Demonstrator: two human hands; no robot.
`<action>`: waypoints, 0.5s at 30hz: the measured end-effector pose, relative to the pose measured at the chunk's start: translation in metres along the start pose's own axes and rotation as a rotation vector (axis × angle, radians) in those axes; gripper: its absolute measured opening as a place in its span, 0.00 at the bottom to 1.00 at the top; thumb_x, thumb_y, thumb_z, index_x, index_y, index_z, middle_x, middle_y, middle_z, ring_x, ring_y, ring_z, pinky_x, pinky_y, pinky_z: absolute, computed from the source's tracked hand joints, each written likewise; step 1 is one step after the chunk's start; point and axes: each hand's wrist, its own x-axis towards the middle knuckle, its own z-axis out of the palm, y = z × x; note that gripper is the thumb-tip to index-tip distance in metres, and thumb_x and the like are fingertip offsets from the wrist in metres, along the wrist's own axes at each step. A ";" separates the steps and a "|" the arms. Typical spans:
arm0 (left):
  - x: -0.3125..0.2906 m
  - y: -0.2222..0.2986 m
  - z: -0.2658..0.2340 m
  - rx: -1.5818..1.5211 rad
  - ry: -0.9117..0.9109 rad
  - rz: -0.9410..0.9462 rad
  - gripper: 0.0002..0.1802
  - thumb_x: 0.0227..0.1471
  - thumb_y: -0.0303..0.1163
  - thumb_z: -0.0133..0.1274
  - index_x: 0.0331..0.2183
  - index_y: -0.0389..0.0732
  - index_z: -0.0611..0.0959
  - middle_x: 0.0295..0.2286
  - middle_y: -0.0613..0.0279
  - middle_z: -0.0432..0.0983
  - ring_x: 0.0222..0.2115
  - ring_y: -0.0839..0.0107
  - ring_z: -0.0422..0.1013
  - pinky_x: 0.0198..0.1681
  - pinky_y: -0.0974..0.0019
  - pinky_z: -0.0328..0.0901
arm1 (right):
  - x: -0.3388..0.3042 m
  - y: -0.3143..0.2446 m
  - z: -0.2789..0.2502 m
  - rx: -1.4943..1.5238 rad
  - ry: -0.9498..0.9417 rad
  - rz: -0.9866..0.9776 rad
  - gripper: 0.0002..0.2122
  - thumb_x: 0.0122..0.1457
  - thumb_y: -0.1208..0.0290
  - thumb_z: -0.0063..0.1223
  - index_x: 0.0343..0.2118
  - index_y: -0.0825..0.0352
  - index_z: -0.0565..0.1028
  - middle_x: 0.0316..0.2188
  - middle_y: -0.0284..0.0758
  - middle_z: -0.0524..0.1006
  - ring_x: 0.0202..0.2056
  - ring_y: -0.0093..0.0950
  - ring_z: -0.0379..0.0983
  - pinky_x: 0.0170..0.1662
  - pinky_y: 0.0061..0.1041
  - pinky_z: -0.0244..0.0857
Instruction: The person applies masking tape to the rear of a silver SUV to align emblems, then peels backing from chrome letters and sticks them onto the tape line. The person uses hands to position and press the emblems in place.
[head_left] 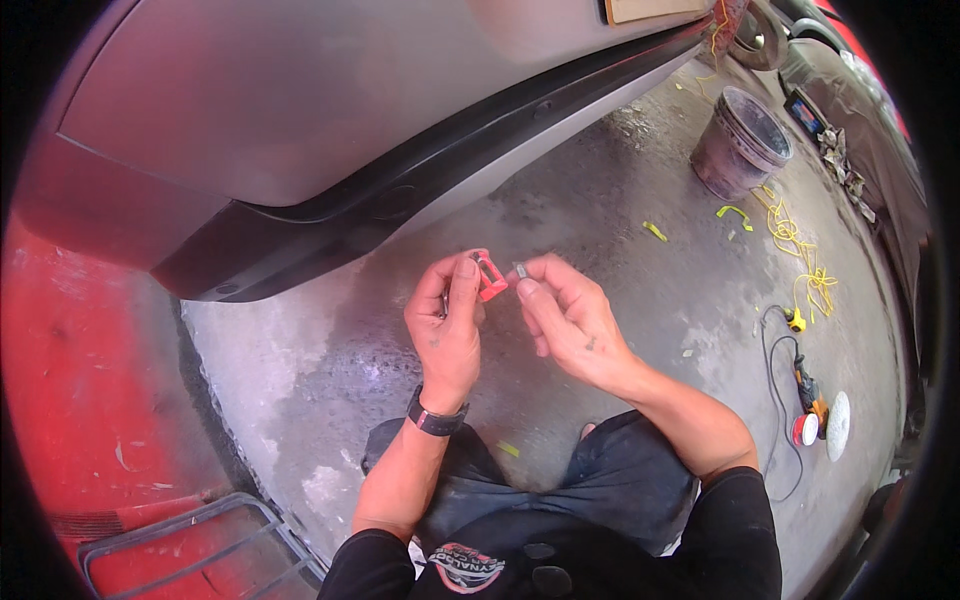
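Note:
Over the concrete floor, in front of a car's rear bumper, my two hands are raised close together. My left hand (446, 325) is closed on a small red plastic piece (492, 281) with an open, frame-like shape, pinched between thumb and fingers. Just to its right, my right hand (578, 318) pinches a small grey piece (521, 271) between thumb and forefinger; its exact kind is too small to make out. A narrow gap separates the two pieces. My left palm and the lower part of the red piece are partly hidden by the fingers.
The car bumper (385, 200) spans the upper left. A dirty bucket (722, 165), tangled yellow cord (790, 235) and a corded power tool (810, 395) beside a white round pad (838, 427) lie at right. A dark metal rack (185, 540) sits lower left. Yellow-green strips (654, 231) are scattered about.

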 end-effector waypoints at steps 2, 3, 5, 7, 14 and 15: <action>-0.001 -0.004 0.000 0.170 0.028 0.123 0.14 0.68 0.37 0.53 0.43 0.36 0.84 0.21 0.79 0.65 0.19 0.89 0.53 0.22 0.77 0.46 | 0.001 0.000 0.000 -0.029 0.027 -0.020 0.12 0.73 0.64 0.47 0.45 0.69 0.75 0.22 0.24 0.71 0.20 0.13 0.64 0.23 0.17 0.59; -0.002 -0.005 0.000 0.171 0.015 0.128 0.14 0.68 0.36 0.53 0.43 0.35 0.84 0.22 0.79 0.65 0.19 0.89 0.53 0.22 0.77 0.46 | 0.001 -0.002 0.001 -0.046 0.022 -0.026 0.12 0.72 0.64 0.48 0.45 0.68 0.75 0.23 0.24 0.71 0.19 0.13 0.64 0.22 0.17 0.58; -0.002 -0.007 0.002 0.155 -0.009 0.130 0.13 0.67 0.36 0.54 0.42 0.35 0.84 0.22 0.79 0.64 0.19 0.89 0.52 0.22 0.77 0.46 | 0.002 -0.002 0.000 -0.052 0.019 -0.035 0.11 0.72 0.63 0.50 0.44 0.68 0.75 0.22 0.24 0.72 0.17 0.12 0.63 0.19 0.16 0.56; -0.003 -0.009 0.005 0.119 -0.025 0.102 0.13 0.67 0.36 0.55 0.42 0.35 0.84 0.22 0.80 0.65 0.20 0.89 0.52 0.22 0.77 0.46 | 0.002 0.002 -0.002 -0.007 0.023 -0.009 0.11 0.71 0.64 0.51 0.43 0.67 0.74 0.21 0.24 0.72 0.15 0.11 0.62 0.18 0.16 0.55; -0.012 -0.015 0.011 0.136 -0.095 0.135 0.08 0.61 0.29 0.62 0.40 0.37 0.86 0.30 0.76 0.75 0.28 0.87 0.62 0.31 0.78 0.58 | 0.001 -0.004 -0.004 0.043 0.107 0.057 0.09 0.69 0.66 0.54 0.40 0.68 0.74 0.19 0.23 0.70 0.20 0.12 0.62 0.23 0.18 0.56; -0.012 -0.014 0.013 0.084 -0.080 0.100 0.07 0.60 0.29 0.62 0.40 0.37 0.86 0.30 0.77 0.75 0.28 0.87 0.61 0.31 0.78 0.57 | -0.001 -0.003 -0.003 0.021 0.115 0.034 0.08 0.68 0.68 0.55 0.39 0.68 0.75 0.23 0.24 0.71 0.26 0.13 0.63 0.28 0.19 0.59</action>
